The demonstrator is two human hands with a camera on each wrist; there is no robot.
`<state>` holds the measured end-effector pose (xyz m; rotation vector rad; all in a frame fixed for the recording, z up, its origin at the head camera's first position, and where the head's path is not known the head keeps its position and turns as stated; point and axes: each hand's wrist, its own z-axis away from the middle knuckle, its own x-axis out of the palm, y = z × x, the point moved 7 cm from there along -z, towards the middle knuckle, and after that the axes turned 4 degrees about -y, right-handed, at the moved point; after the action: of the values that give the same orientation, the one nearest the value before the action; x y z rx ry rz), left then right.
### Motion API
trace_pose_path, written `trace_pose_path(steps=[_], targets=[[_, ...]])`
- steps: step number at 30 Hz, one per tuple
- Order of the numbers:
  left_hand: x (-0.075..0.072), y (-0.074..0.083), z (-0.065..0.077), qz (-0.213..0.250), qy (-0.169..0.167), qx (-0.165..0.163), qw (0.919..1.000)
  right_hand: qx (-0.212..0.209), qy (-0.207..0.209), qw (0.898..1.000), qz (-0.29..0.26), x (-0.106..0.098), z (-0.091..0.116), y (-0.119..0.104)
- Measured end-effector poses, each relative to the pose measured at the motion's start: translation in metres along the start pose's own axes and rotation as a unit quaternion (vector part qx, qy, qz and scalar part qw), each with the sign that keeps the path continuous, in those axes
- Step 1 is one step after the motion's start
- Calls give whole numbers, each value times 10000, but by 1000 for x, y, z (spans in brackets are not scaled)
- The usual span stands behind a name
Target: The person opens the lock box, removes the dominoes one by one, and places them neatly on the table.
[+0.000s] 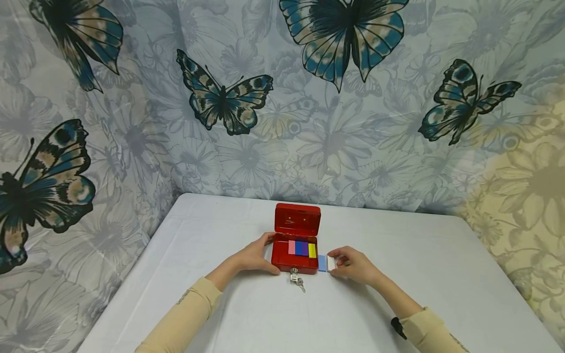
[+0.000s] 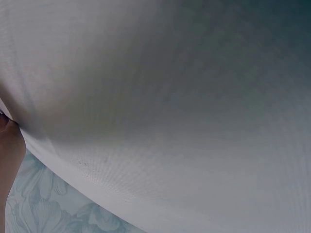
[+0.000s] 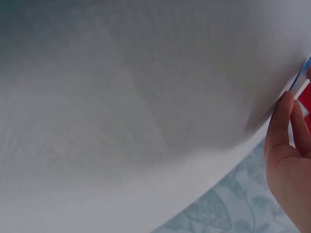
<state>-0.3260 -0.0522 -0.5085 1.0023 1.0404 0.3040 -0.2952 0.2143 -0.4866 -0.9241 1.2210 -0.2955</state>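
A red metal cash box sits on the table with its lid raised. Inside lie pink, blue, purple and yellow rectangular pieces side by side. My left hand grips the box's left side, thumb at the front corner and fingers toward the back. To the right of the box, my right hand pinches a small white flat piece between thumb and fingers. A light blue flat piece lies between it and the box. In the right wrist view, the fingers meet a blue and white edge.
A lock with small keys hangs at the front of the box. The white cloth-covered table meets a butterfly-patterned fabric backdrop behind it. Beige sleeves cover both forearms.
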Motion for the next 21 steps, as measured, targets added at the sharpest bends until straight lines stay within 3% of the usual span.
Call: trace_pose_path(steps=[21], targets=[[0, 1, 0, 44, -6, -20, 10000, 310, 112, 9993, 154, 1, -1, 2]])
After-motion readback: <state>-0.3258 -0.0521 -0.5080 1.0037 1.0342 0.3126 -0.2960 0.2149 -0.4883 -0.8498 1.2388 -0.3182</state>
